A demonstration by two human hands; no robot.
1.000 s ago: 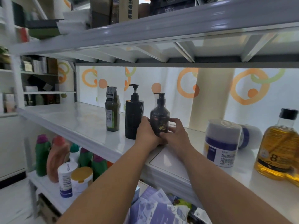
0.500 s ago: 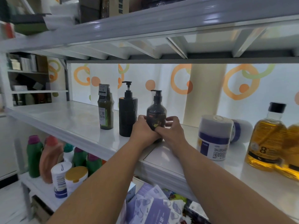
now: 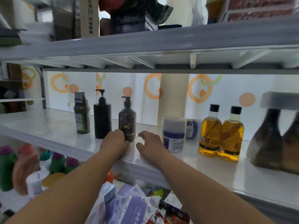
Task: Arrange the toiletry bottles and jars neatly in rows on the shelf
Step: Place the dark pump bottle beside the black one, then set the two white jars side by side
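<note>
Risk lies with the brown pump bottle (image 3: 127, 120), tall and narrow, just beyond the left hand (image 3: 115, 140), whose fingers curl round its base on the shelf (image 3: 48, 125). The right hand (image 3: 149, 143) hovers beside it, relaxed and empty. A careless pull may tip it against the black bottle (image 3: 102, 117), just left of the left hand.

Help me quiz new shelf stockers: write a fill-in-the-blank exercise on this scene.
1. The left hand holds the round dark pump bottle at its base; the right hand holds ____.
2. The leftmost bottle, beside the tall black pump bottle, is coloured ____.
3. The amber bottles with black caps number ____.
Missing words: nothing; green; two.
</note>
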